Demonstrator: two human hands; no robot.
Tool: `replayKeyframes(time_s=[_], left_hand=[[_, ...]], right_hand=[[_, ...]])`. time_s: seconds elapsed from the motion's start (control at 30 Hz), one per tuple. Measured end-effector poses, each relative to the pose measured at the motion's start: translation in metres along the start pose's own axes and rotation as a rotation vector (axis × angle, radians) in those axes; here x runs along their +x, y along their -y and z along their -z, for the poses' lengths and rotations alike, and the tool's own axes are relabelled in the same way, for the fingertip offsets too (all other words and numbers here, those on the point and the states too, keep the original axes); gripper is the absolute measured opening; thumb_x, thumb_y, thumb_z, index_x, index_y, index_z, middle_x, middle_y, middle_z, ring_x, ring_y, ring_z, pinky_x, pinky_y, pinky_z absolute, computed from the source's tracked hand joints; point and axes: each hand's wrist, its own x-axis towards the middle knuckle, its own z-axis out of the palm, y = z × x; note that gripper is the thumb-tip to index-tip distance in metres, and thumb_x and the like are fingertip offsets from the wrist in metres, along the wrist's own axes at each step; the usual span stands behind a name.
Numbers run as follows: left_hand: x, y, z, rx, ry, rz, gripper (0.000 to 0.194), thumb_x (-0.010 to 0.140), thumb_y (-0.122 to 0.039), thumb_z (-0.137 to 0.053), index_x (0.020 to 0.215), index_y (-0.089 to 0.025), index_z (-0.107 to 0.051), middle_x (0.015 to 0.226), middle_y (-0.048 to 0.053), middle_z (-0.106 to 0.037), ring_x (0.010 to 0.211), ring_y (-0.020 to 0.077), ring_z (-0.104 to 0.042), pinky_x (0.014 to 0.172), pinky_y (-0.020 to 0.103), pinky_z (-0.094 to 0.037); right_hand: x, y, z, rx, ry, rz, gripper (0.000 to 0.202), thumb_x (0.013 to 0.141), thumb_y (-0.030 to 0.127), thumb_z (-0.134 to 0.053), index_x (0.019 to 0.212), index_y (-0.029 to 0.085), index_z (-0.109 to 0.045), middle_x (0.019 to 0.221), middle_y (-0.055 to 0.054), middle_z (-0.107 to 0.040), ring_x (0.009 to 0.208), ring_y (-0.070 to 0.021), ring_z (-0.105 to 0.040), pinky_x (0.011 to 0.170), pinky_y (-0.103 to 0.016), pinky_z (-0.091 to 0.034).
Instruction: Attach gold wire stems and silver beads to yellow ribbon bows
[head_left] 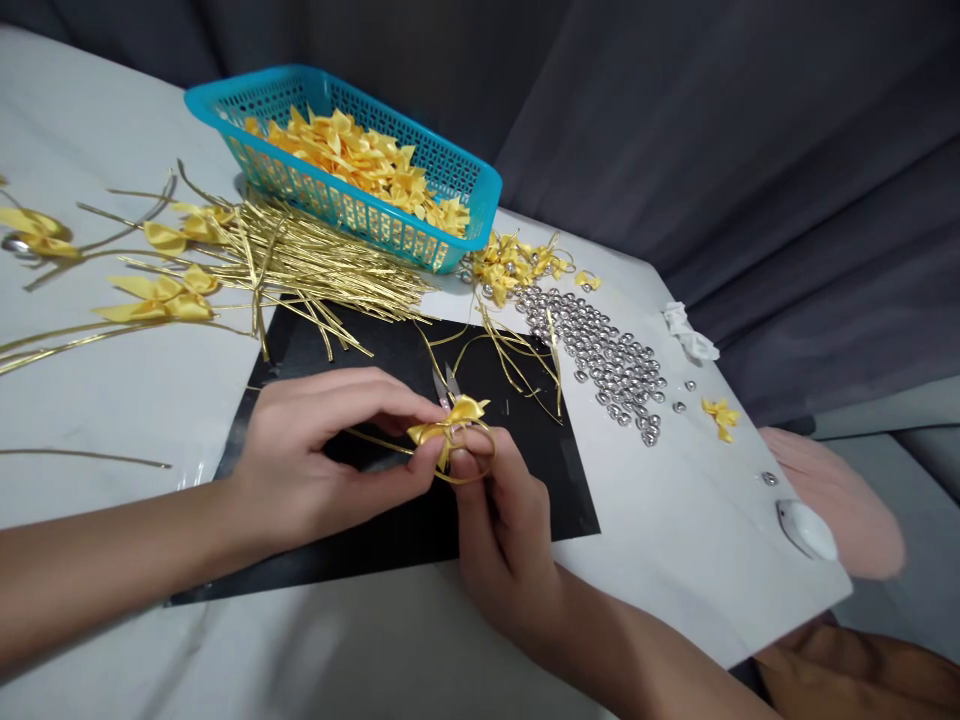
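At frame centre, the left hand [319, 450] pinches the bow [468, 408] from the left, the right hand [510, 525] from below, cord [495, 455] looping rightward.

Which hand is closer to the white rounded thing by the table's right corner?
Right. The right hand is left of the white rounded thing, not touching it; the left hand is farther left, across the yellow bow both hold.
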Motion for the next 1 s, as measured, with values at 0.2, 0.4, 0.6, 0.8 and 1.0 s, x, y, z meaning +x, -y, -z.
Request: replayKeyframes(time_s=[0.2, 0.4, 0.6, 0.8, 1.0], left_hand=[[0.002, -0.0045, 0.0013, 0.026, 0.038, 0.075, 0.014, 0.075, -0.014, -0.064, 0.08, -0.027, -0.066, 0.072, -0.004, -0.073, 0.056, 0.0106, -0.065, 0.053, 0.02, -0.055], [0.0026, -0.0055, 0.0014, 0.04, 0.037, 0.101, 0.013, 0.076, -0.016, -0.06, 0.078, -0.027, -0.067, 0.071, -0.004, -0.074, 0.052, 0.0116, -0.064, 0.052, 0.021, -0.056], [0.0024, -0.0051, 0.0002, 0.068, 0.058, 0.113, 0.006, 0.076, -0.021, -0.064, 0.078, -0.026, -0.065, 0.069, -0.003, -0.073, 0.051, 0.0111, -0.063, 0.051, 0.021, -0.056], [0.001, -0.0032, 0.0007, 0.081, 0.041, 0.119, 0.01, 0.08, -0.019, -0.06, 0.08, -0.025, -0.068, 0.076, -0.003, -0.076, 0.055, 0.011, -0.067, 0.058, 0.019, -0.058], [0.0001, -0.0026, -0.0009, 0.021, 0.076, 0.229, 0.01, 0.082, -0.022, -0.06, 0.085, -0.024, -0.069, 0.079, -0.004, -0.077, 0.057, 0.0106, -0.069, 0.061, 0.015, -0.058]], right_hand=[[0.0, -0.0011, 0.0008, -0.023, -0.001, -0.007, 0.014, 0.093, 0.009, -0.038, 0.089, 0.019, -0.047, 0.07, 0.003, -0.05, 0.056, -0.0074, -0.043, 0.054, -0.019, -0.039], [0.0012, -0.0013, 0.001, -0.038, -0.008, -0.001, 0.017, 0.092, 0.008, -0.036, 0.091, 0.02, -0.048, 0.068, 0.004, -0.048, 0.056, -0.0077, -0.044, 0.053, -0.019, -0.039], [0.0016, -0.0023, 0.001, -0.018, 0.0, -0.005, 0.017, 0.093, 0.008, -0.036, 0.089, 0.02, -0.048, 0.072, 0.002, -0.051, 0.06, -0.0088, -0.048, 0.059, -0.021, -0.043], [0.0017, -0.0009, 0.002, -0.064, -0.013, -0.001, 0.018, 0.092, 0.007, -0.036, 0.09, 0.02, -0.048, 0.071, 0.003, -0.049, 0.058, -0.0083, -0.046, 0.055, -0.02, -0.04], [0.0015, -0.0048, 0.0019, -0.069, -0.05, 0.025, 0.021, 0.091, 0.006, -0.037, 0.098, 0.022, -0.05, 0.072, 0.003, -0.05, 0.056, -0.0074, -0.045, 0.052, -0.019, -0.037]])
